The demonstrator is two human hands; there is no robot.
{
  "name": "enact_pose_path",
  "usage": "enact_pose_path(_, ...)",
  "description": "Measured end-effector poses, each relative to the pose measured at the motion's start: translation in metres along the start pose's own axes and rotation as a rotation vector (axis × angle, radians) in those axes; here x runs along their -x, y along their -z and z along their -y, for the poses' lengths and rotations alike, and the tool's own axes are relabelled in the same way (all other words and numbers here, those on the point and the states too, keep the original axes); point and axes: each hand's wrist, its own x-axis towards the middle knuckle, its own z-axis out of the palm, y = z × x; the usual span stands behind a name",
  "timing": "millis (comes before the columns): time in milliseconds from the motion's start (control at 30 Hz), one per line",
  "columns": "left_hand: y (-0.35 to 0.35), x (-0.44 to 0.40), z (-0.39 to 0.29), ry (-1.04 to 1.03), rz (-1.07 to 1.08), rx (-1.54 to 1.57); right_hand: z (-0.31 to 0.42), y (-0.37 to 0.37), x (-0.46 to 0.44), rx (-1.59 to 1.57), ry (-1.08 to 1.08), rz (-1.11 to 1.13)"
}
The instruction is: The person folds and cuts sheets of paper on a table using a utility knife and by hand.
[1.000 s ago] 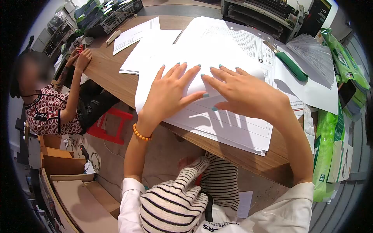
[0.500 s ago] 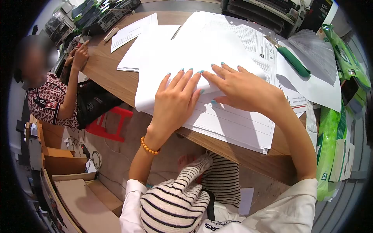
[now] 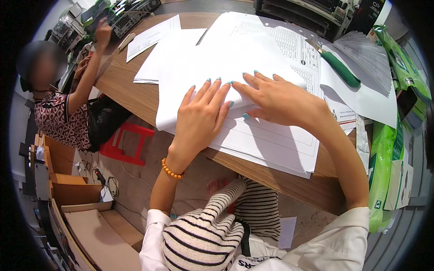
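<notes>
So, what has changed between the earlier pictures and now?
The left hand has drawn back and rightward, closing up beside the right hand. A co-worker's hand has risen. Both the person's hands stay on the top sheet; the green cutter lies where it was.

Red stool (image 3: 118, 155) near a co-worker (image 3: 63, 121)

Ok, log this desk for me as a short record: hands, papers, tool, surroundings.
Left hand: palm down on white sheet, bead bracelet at wrist
Right hand: palm down on same sheet, close beside left hand
Papers: lined sheets partly beneath white sheet
Tool: green-handled cutter, lying right of both hands
Surroundings: wooden table; red stool; another person's raised hand, far left
</notes>
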Motion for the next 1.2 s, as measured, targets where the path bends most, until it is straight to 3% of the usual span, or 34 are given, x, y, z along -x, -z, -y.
enact_pose_path(467,-0.005,0.009,0.0,-0.006,0.075,-0.029,0.004,0.001,-0.002,0.018,-0.046,0.105)
enact_pose_path(533,-0.003,0.01,0.0,0.033,0.22,-0.048,0.006,-0.004,0.0,0.061,-0.057,0.102)
enact_pose_path(600,-0.002,0.01,-0.002,0.045,0.233,-0.048,0.006,-0.008,0.001,0.1,-0.026,-0.019)
enact_pose_path(733,-0.002,0.009,-0.002,0.054,0.245,-0.048,-0.005,0.003,-0.01,0.054,0.059,0.018)
enact_pose_path(800,-0.005,0.009,-0.002,0.044,0.205,-0.038,-0.004,0.006,-0.017,-0.156,0.102,-0.285)
enact_pose_path(900,-0.007,0.01,0.0,0.033,0.158,-0.031,0.013,-0.011,-0.027,-0.158,0.04,-0.415)
enact_pose_path(1200,-0.008,0.01,0.001,0.022,0.131,-0.028,0.016,-0.029,-0.028,0.165,0.174,-0.404)
